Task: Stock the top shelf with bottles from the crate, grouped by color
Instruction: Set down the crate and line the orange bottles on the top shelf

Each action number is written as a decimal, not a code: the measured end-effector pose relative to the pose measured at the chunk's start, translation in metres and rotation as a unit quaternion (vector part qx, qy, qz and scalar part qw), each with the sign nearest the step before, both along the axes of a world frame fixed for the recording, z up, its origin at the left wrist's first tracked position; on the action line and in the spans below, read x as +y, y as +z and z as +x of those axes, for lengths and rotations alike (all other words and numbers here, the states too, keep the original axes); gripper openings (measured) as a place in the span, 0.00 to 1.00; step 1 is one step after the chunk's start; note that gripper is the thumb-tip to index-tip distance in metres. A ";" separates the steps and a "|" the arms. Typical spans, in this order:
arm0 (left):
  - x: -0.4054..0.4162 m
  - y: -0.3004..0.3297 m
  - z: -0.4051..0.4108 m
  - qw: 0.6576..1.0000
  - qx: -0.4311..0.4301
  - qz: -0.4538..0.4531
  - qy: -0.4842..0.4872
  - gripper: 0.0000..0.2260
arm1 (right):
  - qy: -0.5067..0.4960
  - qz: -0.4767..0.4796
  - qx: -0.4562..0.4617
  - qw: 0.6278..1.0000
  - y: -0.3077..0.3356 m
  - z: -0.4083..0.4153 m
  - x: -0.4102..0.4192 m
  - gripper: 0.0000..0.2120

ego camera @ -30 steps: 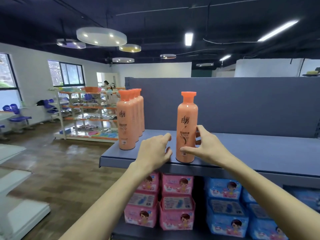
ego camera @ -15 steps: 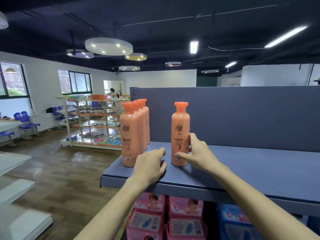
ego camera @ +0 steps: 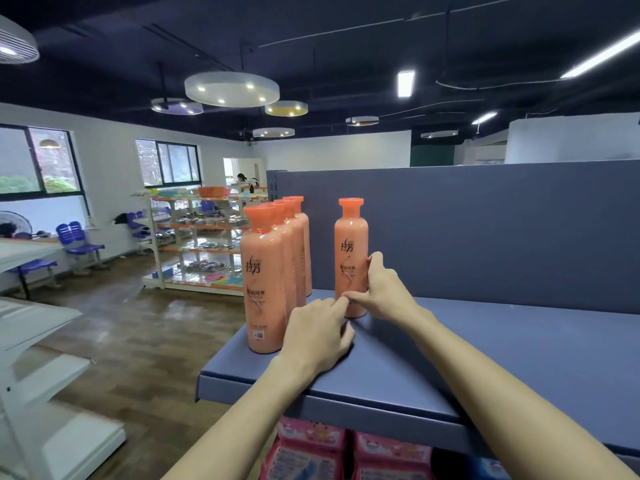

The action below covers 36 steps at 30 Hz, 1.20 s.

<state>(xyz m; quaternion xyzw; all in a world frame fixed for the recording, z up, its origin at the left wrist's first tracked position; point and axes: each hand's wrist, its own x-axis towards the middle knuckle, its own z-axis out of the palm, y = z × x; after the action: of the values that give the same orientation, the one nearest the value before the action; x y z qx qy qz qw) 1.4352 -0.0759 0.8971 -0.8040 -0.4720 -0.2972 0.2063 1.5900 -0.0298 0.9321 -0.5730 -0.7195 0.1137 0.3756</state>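
Top shelf [ego camera: 519, 358], blue, with upright back panel; all positions given from it. Right hand [ego camera: 384, 292]: fingers curled round the lower body of the lone orange bottle [ego camera: 350, 251], thumb across its front near the base, gripping it. That bottle stands upright on the shelf surface, about midway between front lip and back panel, well in from the left end. Left hand [ego camera: 318, 334]: over the shelf surface just in front of the lone bottle, fingers loosely curled, holding nothing; its fingertips [ego camera: 341, 303] meet the right thumb at the bottle's base, and whether they touch the bottle itself cannot be told. Row of orange bottles [ego camera: 266, 278]: four caps counted, upright, in single file from near the front lip toward the back panel at the shelf's left end, bodies touching or nearly so; apart from the lone bottle, with bare shelf between. Total orange bottles on the shelf: five, all one colour, orange caps. Beneath the shelf: two pink packs [ego camera: 311, 452], partly cut off by the lower frame edge. Beyond the shelf's left end: one orange-trimmed display rack [ego camera: 197, 237] across the wooden floor [ego camera: 138, 327].
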 end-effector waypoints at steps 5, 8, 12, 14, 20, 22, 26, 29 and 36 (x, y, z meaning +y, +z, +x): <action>0.013 -0.001 0.001 1.000 -0.007 0.001 0.028 0.09 | -0.004 -0.013 -0.004 1.000 0.001 -0.009 0.027 0.29; 0.020 -0.003 0.001 0.999 0.001 0.009 0.047 0.07 | -0.009 -0.020 -0.001 1.000 0.002 -0.017 0.042 0.29; 0.026 -0.006 0.002 0.997 0.012 0.027 0.070 0.10 | -0.020 -0.032 -0.004 0.999 0.005 -0.031 0.059 0.29; 0.027 -0.008 0.001 0.995 0.016 0.039 0.085 0.11 | -0.021 -0.028 -0.006 0.999 0.004 -0.037 0.066 0.29; 0.029 -0.009 0.002 0.993 0.024 0.047 0.101 0.09 | -0.027 0.001 -0.021 0.999 -0.002 -0.039 0.077 0.30; 0.029 -0.011 0.002 0.994 0.021 0.045 0.099 0.08 | -0.024 0.009 -0.022 0.999 -0.004 -0.039 0.078 0.30; 0.028 -0.010 0.001 0.994 0.020 0.040 0.096 0.07 | -0.015 0.018 -0.021 0.999 -0.005 -0.044 0.079 0.31; 0.026 -0.009 0.001 0.995 0.016 0.039 0.091 0.07 | -0.023 0.021 -0.018 0.999 -0.004 -0.046 0.078 0.31; 0.029 -0.012 -0.001 0.996 -0.019 0.028 0.085 0.06 | -0.031 0.022 -0.011 0.999 -0.006 -0.046 0.074 0.31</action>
<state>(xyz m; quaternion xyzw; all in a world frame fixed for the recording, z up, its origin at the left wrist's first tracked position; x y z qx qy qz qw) 1.4339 -0.0469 0.8853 -0.7492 -0.5337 -0.3067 0.2444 1.5436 0.0442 0.9256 -0.5876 -0.7082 0.0796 0.3833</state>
